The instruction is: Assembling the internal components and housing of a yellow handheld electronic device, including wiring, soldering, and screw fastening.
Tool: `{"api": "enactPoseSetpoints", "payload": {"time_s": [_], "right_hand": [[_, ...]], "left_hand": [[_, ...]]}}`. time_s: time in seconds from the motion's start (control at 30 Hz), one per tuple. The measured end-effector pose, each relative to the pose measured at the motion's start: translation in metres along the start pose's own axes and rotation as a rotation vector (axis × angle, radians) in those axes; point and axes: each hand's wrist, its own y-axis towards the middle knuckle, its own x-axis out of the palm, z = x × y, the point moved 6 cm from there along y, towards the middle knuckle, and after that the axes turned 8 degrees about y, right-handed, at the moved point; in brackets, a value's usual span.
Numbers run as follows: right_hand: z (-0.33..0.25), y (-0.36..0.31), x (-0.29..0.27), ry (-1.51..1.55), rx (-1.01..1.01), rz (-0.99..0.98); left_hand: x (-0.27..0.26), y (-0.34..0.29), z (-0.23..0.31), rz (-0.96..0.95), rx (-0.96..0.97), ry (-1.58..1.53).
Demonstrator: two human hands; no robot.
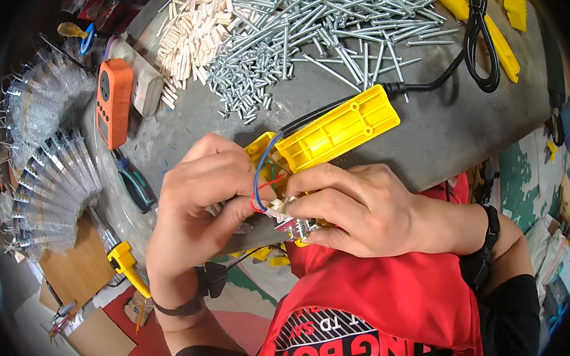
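A yellow half-shell plastic handle [341,129] lies open side up near the table's front edge, with a black cable entering its right end. Blue [257,180] and red wires run out of it to a small metal end piece [300,228] with shiny screws or prongs. My right hand [366,208] is closed around that end piece, thumb side toward the wires. My left hand [209,186] is pinched at the wire ends beside it; its fingertips partly hide what they hold. A second yellow plastic piece [260,147] shows behind the left fingers.
Long screws [353,14], short screws [244,71] and pale small strips [192,29] are heaped at the back. On the left are an orange socket tester [114,100], pliers [134,182] and plastic-wrapped bundles [55,194]. More yellow handle shells [500,44] and coiled cable [480,38] lie back right.
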Motion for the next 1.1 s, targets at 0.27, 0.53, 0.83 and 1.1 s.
{"api": "enactPoseSetpoints", "payload": {"time_s": [0.27,0.53,0.83,1.1], "right_hand": [[-0.002,0.003,-0.001,0.002,-0.020,-0.013],[-0.029,0.007,-0.052,-0.222,0.003,0.006],[-0.004,0.014,-0.097,-0.826,0.097,0.026],[0.000,0.011,-0.111,-0.706,0.020,0.117]], "left_hand": [[0.006,-0.006,0.006,0.032,-0.085,0.013],[0.007,-0.073,0.057,0.524,-0.275,0.497],[0.071,-0.060,0.050,0.490,-0.274,0.586],[0.070,-0.065,0.046,0.490,-0.240,0.428]]}}
